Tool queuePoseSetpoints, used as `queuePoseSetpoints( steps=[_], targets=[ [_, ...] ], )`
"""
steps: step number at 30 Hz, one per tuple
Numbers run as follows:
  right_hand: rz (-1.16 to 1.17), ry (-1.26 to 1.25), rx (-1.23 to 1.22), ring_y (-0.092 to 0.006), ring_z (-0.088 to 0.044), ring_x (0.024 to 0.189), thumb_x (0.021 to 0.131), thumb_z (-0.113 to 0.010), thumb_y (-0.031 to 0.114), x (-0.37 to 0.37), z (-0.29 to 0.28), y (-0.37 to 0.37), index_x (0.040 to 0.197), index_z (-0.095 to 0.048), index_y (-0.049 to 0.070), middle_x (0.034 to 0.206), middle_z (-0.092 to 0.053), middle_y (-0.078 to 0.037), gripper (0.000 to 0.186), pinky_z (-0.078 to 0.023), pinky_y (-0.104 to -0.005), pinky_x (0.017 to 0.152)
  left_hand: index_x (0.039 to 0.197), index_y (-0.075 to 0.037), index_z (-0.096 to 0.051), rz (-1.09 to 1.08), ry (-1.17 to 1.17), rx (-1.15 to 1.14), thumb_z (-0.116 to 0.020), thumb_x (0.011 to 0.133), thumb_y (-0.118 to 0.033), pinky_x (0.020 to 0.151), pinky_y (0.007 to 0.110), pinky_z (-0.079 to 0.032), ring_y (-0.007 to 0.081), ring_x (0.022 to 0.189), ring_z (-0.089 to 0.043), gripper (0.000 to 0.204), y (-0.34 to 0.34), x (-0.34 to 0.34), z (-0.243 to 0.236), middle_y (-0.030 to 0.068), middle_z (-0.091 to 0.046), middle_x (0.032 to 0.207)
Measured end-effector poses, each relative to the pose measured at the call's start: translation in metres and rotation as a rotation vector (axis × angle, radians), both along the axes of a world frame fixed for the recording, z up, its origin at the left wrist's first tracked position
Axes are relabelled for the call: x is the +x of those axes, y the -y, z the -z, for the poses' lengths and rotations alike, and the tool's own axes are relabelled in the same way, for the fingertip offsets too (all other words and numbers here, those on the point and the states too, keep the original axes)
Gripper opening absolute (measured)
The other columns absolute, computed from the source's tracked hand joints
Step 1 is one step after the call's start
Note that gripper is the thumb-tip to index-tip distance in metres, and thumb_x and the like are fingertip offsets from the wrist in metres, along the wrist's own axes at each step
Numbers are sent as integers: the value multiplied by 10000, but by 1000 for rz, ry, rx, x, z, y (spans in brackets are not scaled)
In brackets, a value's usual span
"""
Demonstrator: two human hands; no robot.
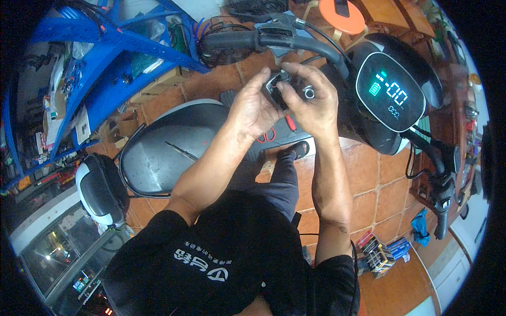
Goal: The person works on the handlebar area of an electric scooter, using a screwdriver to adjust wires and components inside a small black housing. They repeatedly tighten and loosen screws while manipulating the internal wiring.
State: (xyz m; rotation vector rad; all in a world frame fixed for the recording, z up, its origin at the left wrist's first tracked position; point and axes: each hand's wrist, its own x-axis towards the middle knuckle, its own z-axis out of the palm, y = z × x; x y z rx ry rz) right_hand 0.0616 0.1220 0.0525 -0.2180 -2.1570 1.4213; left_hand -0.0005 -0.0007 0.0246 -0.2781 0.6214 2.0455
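Observation:
Between both hands, above the scooter's footboard, is a small black part (276, 90) with a metal edge; its exact kind I cannot make out. My left hand (252, 108) grips its left side, fingers mostly hidden beneath. My right hand (314, 100) closes on it from the right, thumb pressed against the top. A round silver-rimmed piece (309, 93) shows among the right fingers; whether it joins the black part is unclear. Just beyond the hands runs the scooter handlebar (300, 42). Below them, a red-handled tool (290, 124) and red loop handles (267, 137) lie on the footboard.
To the right, the scooter's dash display (391, 92) is lit. A screwdriver-like tool (181, 151) rests on the black seat (163, 158) at left. Blue shelving (121, 47) stands far left, an orange-topped stool (341, 18) beyond the handlebar. Small boxes (377, 255) sit lower right.

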Motion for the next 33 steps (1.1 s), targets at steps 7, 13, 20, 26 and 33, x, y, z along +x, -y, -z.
queuePoseSetpoints(
  steps=[7,13,20,26,33],
  targets=[
    [-13,6,94,-185,-663,856,743,-697,5,0,4,-4,1080,-668,37,947,-686,-92,339,-511,-284,745,1220,-147,-541,29,-52,-24,-457,975,-370,936,469,-476,214,1074,-595,341,2,-1,-1,49,-628,1135],
    [4,50,-152,-182,-677,919,762,-699,-8,1,4,-3,1123,-643,49,993,-692,-96,369,-526,-275,785,1217,-107,-519,19,-32,-51,-406,995,-364,911,511,-496,205,1059,-606,358,-1,-1,-9,73,-626,1104],
    [23,0,-176,-163,-693,839,789,-700,42,-2,7,-6,1061,-674,51,943,-711,-102,273,-534,-285,748,1247,-130,-530,51,-79,-64,-431,976,-377,914,497,-501,218,1115,-591,380,-1,-3,-9,67,-619,1188],
    [17,32,-204,-147,-676,857,811,-701,52,-2,10,-6,1058,-680,50,956,-709,-92,248,-526,-277,760,1225,-62,-487,29,-65,-15,-310,1021,-380,930,523,-507,227,1094,-598,417,0,-4,-14,121,-602,1141],
    [20,-59,-253,-135,-664,878,833,-682,32,-2,13,-9,1066,-678,48,984,-702,-86,234,-515,-267,782,1249,-58,-480,62,-96,-45,-326,1016,-406,919,534,-510,249,1108,-597,447,-3,-2,-14,132,-600,1169]
  ],
)
